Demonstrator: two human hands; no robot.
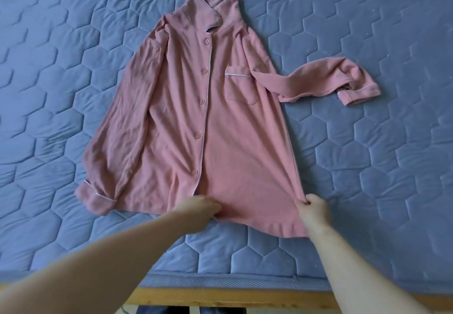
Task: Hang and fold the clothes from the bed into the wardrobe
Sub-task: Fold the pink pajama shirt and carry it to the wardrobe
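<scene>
On blue quilt (367, 44), pink buttoned shirt (220, 130), spread flat

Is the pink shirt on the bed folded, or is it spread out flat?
Spread out, front up. The pink shirt lies full length on the mattress; the left hand and right hand pinch its hem.

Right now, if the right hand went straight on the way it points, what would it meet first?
The pink shirt: the right hand pinches its side edge and points up-left across the front, so more shirt fabric probably comes first.
</scene>
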